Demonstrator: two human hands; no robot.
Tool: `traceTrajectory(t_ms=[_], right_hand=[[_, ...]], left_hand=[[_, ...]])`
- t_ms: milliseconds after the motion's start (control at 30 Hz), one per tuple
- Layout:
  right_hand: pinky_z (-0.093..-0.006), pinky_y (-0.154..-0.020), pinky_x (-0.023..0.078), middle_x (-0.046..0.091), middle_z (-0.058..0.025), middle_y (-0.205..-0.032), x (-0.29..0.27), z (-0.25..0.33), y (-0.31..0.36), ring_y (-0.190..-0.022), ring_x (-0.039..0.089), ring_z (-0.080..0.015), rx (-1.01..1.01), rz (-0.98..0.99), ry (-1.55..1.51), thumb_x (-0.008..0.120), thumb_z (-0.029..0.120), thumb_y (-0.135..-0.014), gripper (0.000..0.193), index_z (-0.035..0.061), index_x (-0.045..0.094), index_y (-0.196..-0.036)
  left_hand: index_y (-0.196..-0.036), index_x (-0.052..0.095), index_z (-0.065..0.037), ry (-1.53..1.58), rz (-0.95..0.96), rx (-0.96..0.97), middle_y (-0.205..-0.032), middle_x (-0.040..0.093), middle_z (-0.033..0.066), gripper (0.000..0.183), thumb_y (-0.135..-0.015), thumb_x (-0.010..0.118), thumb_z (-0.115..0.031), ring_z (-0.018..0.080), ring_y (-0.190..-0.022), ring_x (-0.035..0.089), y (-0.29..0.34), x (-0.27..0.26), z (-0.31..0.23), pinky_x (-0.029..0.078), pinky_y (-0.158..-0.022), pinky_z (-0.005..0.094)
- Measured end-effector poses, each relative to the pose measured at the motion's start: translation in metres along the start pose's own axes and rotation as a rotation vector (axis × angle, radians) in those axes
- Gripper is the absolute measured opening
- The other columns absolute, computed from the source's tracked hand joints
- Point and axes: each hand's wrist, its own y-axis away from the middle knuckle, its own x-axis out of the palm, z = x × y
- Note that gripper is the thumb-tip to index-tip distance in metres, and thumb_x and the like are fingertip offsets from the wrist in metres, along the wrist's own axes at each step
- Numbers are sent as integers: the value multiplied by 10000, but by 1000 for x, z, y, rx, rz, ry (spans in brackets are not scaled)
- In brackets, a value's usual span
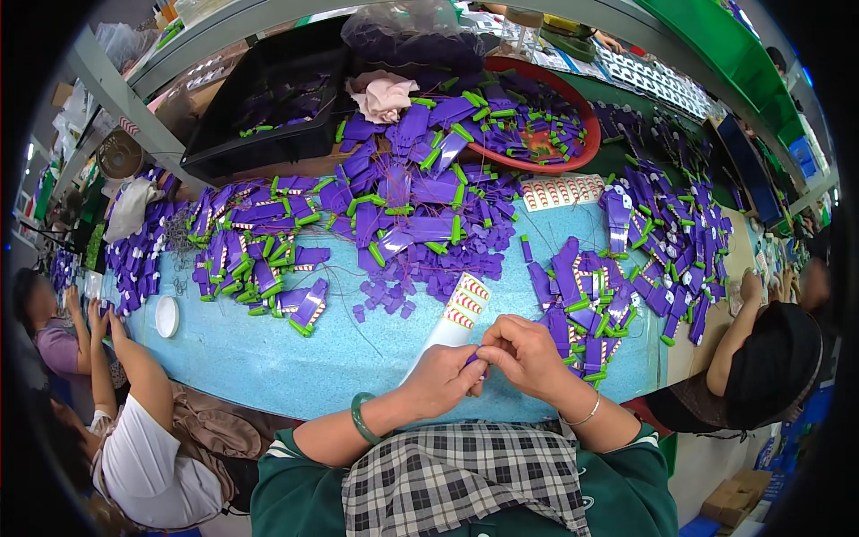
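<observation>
Close to the table's front edge, my left hand [440, 379] is closed on a small purple plastic piece [475, 358], mostly covered by fingers. My right hand [528, 355] meets it there, thumb and forefinger pinched together at the same piece. Whether a sticker is between those fingertips is hidden. Just beyond my left hand is a white sheet of red, yellow and white striped stickers [466, 302]; its near end runs under the hand. Right of my hands lies a pile of purple parts with green ends [580, 300], some bearing striped stickers.
A large heap of purple and green parts [403, 192] with thin wires covers the table's middle. Behind it stand a red basin [586, 134] and a black bin [206, 148]. Another sticker sheet [564, 191] lies near the basin. A white dish [167, 316] is at left; co-workers sit either side.
</observation>
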Motion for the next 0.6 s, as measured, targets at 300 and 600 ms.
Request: traceTrajectory(t_ms=[300, 600], right_hand=[[-367, -616, 503, 611, -88, -750, -115, -11, -22, -730, 621, -248, 45, 61, 819, 705, 160, -729, 160, 35, 662, -819], [-335, -691, 474, 538, -56, -928, -19, -8, -57, -918, 544, -212, -483, 252, 788, 567, 137, -763, 188, 121, 649, -932]], left_hand=[[-1175, 556, -67, -809, -368, 212, -712, 646, 165, 331, -859, 594, -159, 360, -669, 635, -73, -81, -18, 500, -617, 429], [-1045, 580, -28, -969, -446, 161, -758, 652, 197, 267, -826, 651, -164, 354, -687, 633, -103, -121, -16, 501, -619, 437]])
